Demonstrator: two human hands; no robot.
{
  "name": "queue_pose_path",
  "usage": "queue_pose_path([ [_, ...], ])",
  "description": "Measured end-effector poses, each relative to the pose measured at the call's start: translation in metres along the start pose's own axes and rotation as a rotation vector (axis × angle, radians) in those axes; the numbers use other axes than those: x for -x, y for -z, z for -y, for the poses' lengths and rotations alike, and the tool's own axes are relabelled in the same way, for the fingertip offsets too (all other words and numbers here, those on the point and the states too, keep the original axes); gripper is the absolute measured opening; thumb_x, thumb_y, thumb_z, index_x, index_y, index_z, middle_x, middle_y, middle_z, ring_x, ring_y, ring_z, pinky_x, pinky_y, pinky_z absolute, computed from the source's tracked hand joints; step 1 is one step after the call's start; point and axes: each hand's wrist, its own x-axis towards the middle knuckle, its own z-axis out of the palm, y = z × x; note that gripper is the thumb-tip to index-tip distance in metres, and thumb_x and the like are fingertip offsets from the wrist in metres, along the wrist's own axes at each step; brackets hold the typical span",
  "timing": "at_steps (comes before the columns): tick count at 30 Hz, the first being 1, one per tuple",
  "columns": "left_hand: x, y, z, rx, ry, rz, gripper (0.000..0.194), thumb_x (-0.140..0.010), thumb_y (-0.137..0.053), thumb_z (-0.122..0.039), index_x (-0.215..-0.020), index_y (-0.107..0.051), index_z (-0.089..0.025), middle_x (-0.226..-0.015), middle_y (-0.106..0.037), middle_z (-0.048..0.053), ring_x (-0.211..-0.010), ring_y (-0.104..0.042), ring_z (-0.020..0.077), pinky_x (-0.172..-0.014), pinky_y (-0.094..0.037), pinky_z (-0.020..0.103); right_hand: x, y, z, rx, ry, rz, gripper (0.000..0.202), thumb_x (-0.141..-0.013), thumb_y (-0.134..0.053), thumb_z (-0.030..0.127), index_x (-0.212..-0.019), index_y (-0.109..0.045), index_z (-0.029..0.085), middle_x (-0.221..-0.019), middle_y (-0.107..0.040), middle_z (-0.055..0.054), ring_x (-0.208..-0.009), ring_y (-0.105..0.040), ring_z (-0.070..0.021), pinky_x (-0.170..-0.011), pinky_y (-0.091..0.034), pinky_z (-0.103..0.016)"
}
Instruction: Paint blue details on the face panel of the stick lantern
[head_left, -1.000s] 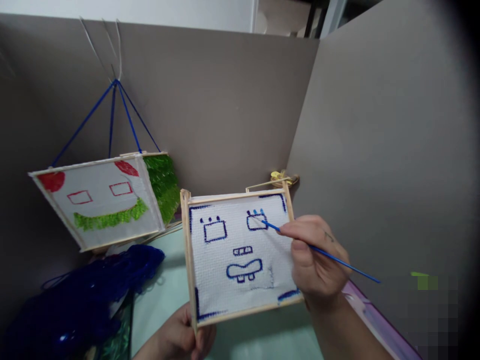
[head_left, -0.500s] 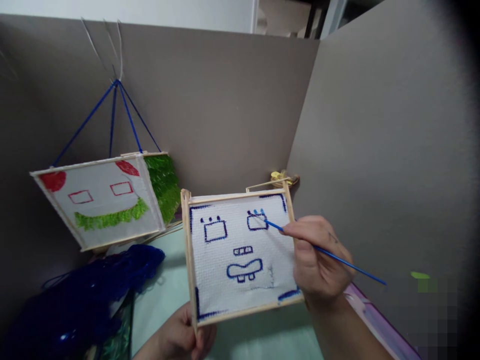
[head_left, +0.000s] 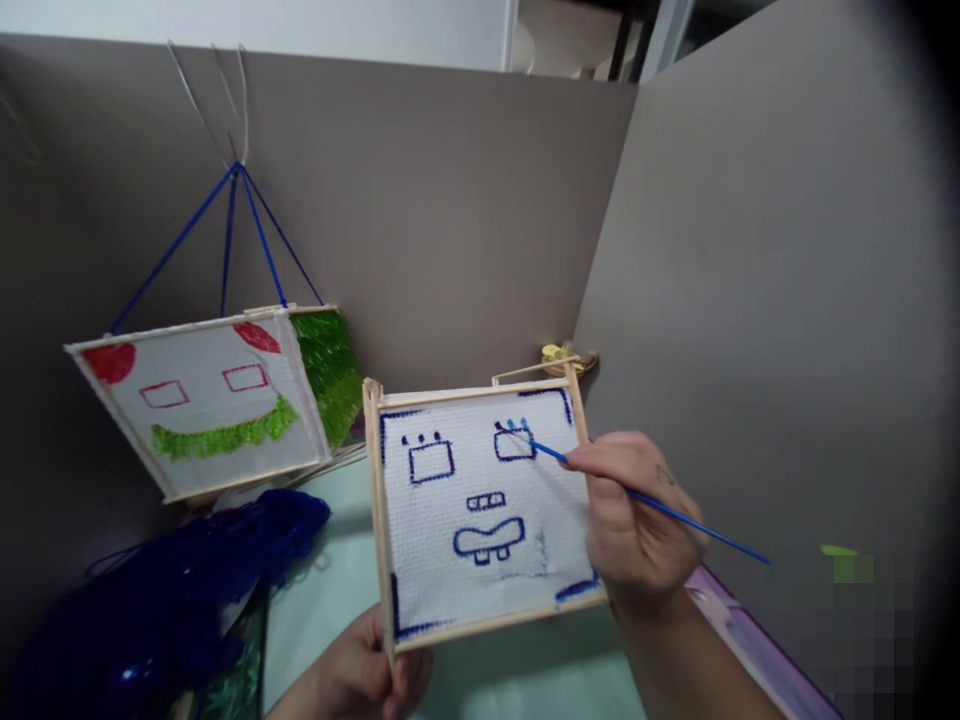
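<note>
In front of me a white fabric panel in a wooden stick frame tilts towards me. Blue lines on it form two rectangular eyes with small marks above, a nose bar, a toothed mouth and corner strokes. My left hand grips the frame's lower left corner. Pinched in my right hand is a thin blue paintbrush, its tip at the right-hand eye rectangle. I cannot tell whether the tip touches the fabric. The right hand lies over part of the frame's right edge.
At left a framed box lantern with red and green decoration hangs on blue cords. A dark blue bundle of strands lies below it. A pale green table, grey partitions, a small yellow object and a purple-edged item surround me.
The view has shifted very slightly, and the brush's back end sits a touch higher. Both hands keep their holds; no new paint mark is clearly visible.
</note>
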Motion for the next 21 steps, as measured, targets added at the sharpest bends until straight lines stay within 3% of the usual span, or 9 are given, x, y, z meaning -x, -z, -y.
queue_pose_path([
  [8, 0.0014, -0.0002, -0.0007, -0.035, 0.007, -0.009, 0.027, -0.064, -0.079, -0.041, -0.059, -0.075, -0.015, -0.037, -0.044, 0.000, -0.039, -0.041, 0.0073, -0.041, -0.024, 0.020, -0.0003, 0.0022, -0.0053, -0.055, 0.019, -0.108, 0.014, -0.086, -0.053, 0.025, -0.086, -0.066, 0.020, -0.074, -0.065, -0.003, -0.068, -0.061, -0.0181, -0.064, -0.049, -0.036],
  [14, 0.0017, 0.0018, 0.0018, 0.007, -0.024, -0.005, 0.021, -0.066, -0.077, -0.032, -0.060, -0.075, -0.013, -0.037, -0.042, 0.000, -0.039, -0.040, 0.0075, -0.040, -0.024, 0.020, -0.0020, -0.0051, -0.0055, -0.123, 0.026, -0.215, 0.008, -0.078, -0.066, 0.014, -0.084, -0.065, 0.019, -0.071, -0.065, 0.000, -0.064, -0.061, -0.0158, -0.060, -0.049, -0.033],
  [18, 0.0022, 0.0033, 0.0022, -0.020, -0.004, -0.013, 0.017, -0.069, -0.074, -0.025, -0.059, -0.074, -0.012, -0.037, -0.043, 0.000, -0.039, -0.040, 0.0077, -0.040, -0.024, 0.020, 0.0020, -0.0051, -0.0074, -0.092, 0.004, -0.174, 0.005, -0.081, -0.065, 0.018, -0.085, -0.064, 0.019, -0.073, -0.066, -0.001, -0.068, -0.065, -0.0176, -0.062, -0.053, -0.034],
  [21, 0.0020, 0.0017, 0.0000, -0.030, 0.008, -0.007, 0.020, -0.067, -0.076, -0.031, -0.060, -0.074, -0.012, -0.038, -0.044, 0.000, -0.041, -0.041, 0.0079, -0.041, -0.023, 0.020, 0.0050, -0.0029, -0.0085, -0.023, -0.010, -0.120, 0.004, -0.084, -0.061, 0.021, -0.086, -0.063, 0.019, -0.074, -0.066, -0.001, -0.070, -0.066, -0.0181, -0.065, -0.054, -0.036],
])
